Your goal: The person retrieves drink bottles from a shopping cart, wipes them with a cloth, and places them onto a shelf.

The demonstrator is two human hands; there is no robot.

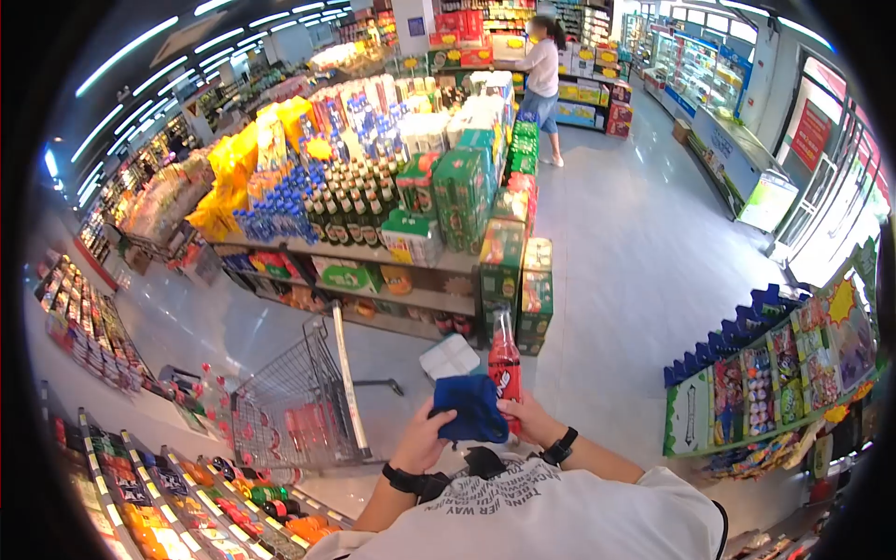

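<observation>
In front of my chest, my left hand [425,439] is closed on a dark blue cloth [469,409], its thumb on top. My right hand [528,417] is wrapped round the lower part of a bottle of red drink [504,362], which stands roughly upright with its neck pointing away from me. The cloth touches or lies very near the bottle's side; exactly where they meet is partly hidden. Both wrists carry black bands. Just beyond the cloth a pale, flat, square thing [450,357] shows low down; I cannot make out what it is.
A wire shopping cart [289,401] with bottles in it stands at my left. Ahead is a display shelf [373,250] stacked with beer bottles and cartons. A snack rack [765,383] is at right, drink shelves [215,504] at lower left. A person [541,79] stands farther off.
</observation>
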